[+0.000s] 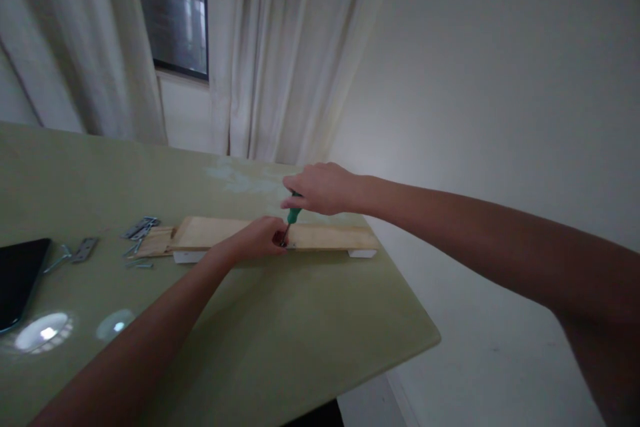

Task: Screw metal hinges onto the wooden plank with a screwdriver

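My right hand (327, 188) is closed round the green handle of a screwdriver (294, 215), which slants down to the wooden board (330, 237). My left hand (260, 237) rests on the board with its fingers curled in about the screwdriver's tip. What those fingers pinch is too small and hidden to make out. Just right of them, a small piece of metal plate (291, 246) shows at the board's near edge. The board lies flat across white blocks (363, 253), its right end close to the table's side edge.
Loose screws (145, 265) and metal hinges (135, 229) lie around a short wooden piece (156, 241) at the board's left end. Farther left are another hinge (84, 249) and a dark phone or tablet (20, 280). The greenish table (320, 320) has a wall at its right and curtains behind.
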`<move>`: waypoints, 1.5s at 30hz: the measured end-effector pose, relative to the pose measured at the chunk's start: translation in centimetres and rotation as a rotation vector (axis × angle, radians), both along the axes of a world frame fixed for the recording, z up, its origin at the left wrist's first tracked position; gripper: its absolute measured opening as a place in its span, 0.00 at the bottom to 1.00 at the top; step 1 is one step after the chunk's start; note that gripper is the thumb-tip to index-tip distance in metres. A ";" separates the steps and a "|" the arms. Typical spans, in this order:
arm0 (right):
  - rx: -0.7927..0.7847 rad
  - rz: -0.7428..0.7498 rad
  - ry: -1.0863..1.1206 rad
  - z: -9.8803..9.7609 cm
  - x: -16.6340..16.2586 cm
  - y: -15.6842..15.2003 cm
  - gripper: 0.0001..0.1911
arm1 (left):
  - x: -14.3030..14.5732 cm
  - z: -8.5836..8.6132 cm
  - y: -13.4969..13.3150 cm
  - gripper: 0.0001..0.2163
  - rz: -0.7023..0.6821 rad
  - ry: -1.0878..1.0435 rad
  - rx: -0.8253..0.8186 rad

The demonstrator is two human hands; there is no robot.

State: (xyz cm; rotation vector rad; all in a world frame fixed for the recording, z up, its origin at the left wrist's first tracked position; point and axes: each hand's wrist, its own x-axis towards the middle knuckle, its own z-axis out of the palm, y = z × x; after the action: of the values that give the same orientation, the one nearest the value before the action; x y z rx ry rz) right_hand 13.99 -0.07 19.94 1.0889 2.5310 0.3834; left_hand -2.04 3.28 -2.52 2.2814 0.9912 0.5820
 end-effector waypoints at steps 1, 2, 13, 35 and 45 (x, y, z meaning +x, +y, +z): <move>0.031 -0.041 -0.016 -0.1 0.1 -0.1 0.25 | 0.0 0.0 0.0 0.02 -0.003 0.000 0.000; 0.033 -0.074 -0.039 -0.3 0.2 -0.1 0.27 | 0.0 0.0 0.0 0.02 -0.006 -0.001 0.003; -0.039 -0.029 -0.055 -0.3 0.8 -0.3 0.26 | 0.0 -0.6 0.5 0.03 -0.020 0.009 -0.014; 0.002 0.287 -0.158 -1.0 0.9 0.3 0.24 | 0.1 -0.5 0.5 0.03 -0.014 -0.023 -0.054; -0.019 0.380 -0.191 -1.4 0.5 0.9 0.22 | 0.1 0.2 0.0 0.04 0.006 -0.004 -0.050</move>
State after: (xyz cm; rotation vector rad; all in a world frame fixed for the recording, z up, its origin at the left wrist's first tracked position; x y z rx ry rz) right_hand 14.53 0.86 18.56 0.5288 2.5535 0.5320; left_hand -1.93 3.29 -2.31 2.2333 1.0001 0.5577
